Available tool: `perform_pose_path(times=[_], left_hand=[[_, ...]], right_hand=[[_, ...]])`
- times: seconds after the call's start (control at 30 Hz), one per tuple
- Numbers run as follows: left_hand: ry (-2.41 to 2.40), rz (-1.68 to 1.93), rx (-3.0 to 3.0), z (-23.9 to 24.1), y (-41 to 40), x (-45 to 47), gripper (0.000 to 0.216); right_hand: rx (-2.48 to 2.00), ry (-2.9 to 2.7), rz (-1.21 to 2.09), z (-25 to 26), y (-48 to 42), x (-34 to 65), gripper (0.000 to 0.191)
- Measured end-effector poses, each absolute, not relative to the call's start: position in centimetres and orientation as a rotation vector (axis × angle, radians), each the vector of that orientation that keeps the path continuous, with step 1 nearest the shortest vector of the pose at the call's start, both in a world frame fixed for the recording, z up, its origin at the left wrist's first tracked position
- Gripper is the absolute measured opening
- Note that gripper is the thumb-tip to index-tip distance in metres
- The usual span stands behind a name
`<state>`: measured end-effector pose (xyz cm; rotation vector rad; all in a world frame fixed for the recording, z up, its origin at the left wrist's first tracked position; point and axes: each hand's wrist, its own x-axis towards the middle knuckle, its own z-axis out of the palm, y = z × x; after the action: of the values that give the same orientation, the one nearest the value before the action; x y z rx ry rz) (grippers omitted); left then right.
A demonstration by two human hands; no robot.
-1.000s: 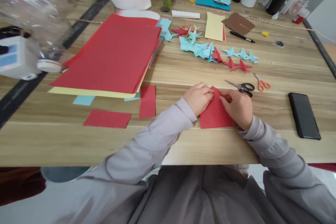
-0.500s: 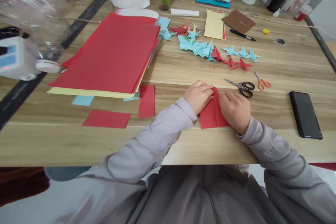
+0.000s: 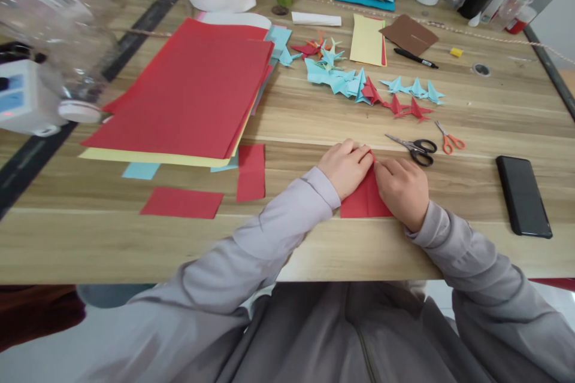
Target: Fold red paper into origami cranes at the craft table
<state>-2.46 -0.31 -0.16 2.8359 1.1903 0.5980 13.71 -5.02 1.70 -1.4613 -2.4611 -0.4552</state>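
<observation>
A small red paper (image 3: 365,200) lies on the wooden table (image 3: 314,245) near its front edge, folded to a point at the top. My left hand (image 3: 345,166) presses on its upper left part with curled fingers. My right hand (image 3: 402,188) lies on its right part, fingers bent and pressed down. The two hands meet at the paper's tip, and most of the sheet is hidden beneath them.
Black scissors (image 3: 415,148) and orange scissors (image 3: 449,140) lie just right of my hands, a black phone (image 3: 522,194) further right. A stack of large red sheets (image 3: 188,93) fills the left. Red offcuts (image 3: 182,202) and folded blue and red paper figures (image 3: 359,85) lie around.
My right hand has slid left across the red paper, folding its right side over toward the middle. My left hand has shifted slightly right to the tip.
</observation>
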Motion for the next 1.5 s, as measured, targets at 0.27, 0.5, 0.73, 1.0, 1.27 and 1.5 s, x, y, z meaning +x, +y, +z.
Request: perform_pose_path(times=[0.27,0.5,0.73,1.0,1.27,1.5], left_hand=[[1.291,0.524,2.865,-0.3,-0.6,-2.2,0.03],[1.23,0.574,2.854,-0.7,-0.3,-2.6,0.032],[1.272,0.473,2.71,-0.1,-0.3,-2.7,0.032],[1.188,0.553,2.769,-0.6,-0.2,-3.0,0.035],[1.168,0.555,2.798,-1.2,0.3,-3.4,0.037],[1.204,0.611,2.699,-1.5,0.4,-3.4,0.038]], right_hand=[[-1.486,-2.449,-0.479,1.8,-5.1,13.7,0.031],[-1.45,-2.494,-0.342,1.8,-5.5,13.5,0.027],[-1.33,-2.582,-0.204,1.1,-5.8,13.6,0.033],[-1.329,-2.577,-0.217,0.8,-6.3,13.3,0.034],[-1.232,-2.321,0.101,1.8,-5.8,13.9,0.033],[-1.212,-2.184,0.319,2.0,-5.3,14.7,0.03]])
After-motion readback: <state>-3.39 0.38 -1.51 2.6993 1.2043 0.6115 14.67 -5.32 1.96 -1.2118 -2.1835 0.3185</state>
